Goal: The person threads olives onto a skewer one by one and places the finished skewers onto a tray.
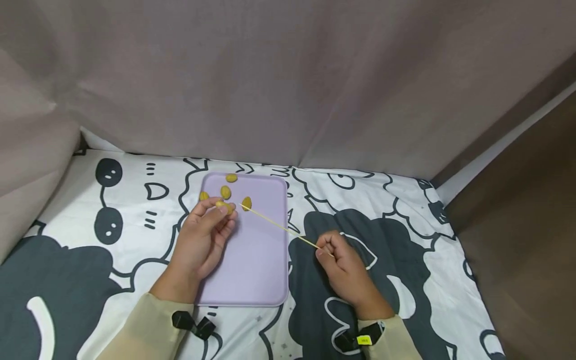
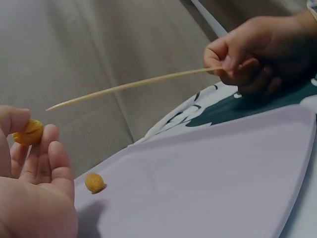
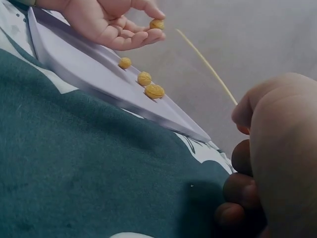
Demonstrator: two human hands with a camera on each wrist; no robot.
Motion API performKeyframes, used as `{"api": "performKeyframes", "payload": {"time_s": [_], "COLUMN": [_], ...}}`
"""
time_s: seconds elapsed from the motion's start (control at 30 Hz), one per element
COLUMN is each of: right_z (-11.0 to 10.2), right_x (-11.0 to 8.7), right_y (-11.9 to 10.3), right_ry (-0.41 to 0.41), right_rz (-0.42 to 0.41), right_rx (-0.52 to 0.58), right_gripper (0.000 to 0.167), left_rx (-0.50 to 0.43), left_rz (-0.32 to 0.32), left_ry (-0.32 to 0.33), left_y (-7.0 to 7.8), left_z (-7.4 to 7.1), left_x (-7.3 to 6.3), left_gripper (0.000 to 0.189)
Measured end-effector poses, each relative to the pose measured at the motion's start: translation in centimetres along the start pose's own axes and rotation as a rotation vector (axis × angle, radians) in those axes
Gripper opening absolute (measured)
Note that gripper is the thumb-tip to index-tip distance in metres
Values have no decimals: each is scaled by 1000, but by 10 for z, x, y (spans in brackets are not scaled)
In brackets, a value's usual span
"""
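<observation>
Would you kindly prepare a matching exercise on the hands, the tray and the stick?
1. left hand
2. right hand
3. tray
4. stick

A. lilac, lying on the patterned cloth
B. tip near the held piece, not touching it
C. grips the stick
D. pinches a yellow piece

Pairs: 1-D, 2-C, 3-A, 4-B

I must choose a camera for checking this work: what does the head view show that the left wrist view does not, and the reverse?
Only head: the left sleeve, and four yellow pieces on the tray rather than one.
Only left wrist: plainly, how the stick tapers to a sharp tip.
Both: the left hand pinching a held piece, and the right hand holding the stick.
</observation>
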State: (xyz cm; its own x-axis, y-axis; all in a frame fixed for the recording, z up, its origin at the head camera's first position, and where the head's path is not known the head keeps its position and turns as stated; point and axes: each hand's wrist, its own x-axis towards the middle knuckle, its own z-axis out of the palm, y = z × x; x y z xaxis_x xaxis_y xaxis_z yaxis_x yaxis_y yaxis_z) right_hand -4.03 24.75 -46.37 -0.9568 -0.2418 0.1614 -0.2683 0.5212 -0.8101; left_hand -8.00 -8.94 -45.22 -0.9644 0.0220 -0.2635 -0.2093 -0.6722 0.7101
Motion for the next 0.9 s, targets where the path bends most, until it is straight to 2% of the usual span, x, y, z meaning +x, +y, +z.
{"api": "performKeyframes", "payload": {"time_s": [0.13,0.33,0.67,0.9], "right_z": [0,1,1,1], "right_x": [0,1,2,3], "right_y": [3,5,7,5], "right_ry": [-19,-27,-38,-46], "right_rz": [-49,-121,-146,-132], "right_rx": [-6,6,10,1], "right_gripper": [13,16,17,13], "left_rx": [-52,-58,-39,-22], "left_rz": [-12,-13,6,16], "left_ry": [7,-6,-3,-11], "left_y": [-1,-3,-4,-5], "left_z": [-2,-4,-4,-3], "left_x": [3,6,7,7], "left_gripper": [14,13,14,14]}}
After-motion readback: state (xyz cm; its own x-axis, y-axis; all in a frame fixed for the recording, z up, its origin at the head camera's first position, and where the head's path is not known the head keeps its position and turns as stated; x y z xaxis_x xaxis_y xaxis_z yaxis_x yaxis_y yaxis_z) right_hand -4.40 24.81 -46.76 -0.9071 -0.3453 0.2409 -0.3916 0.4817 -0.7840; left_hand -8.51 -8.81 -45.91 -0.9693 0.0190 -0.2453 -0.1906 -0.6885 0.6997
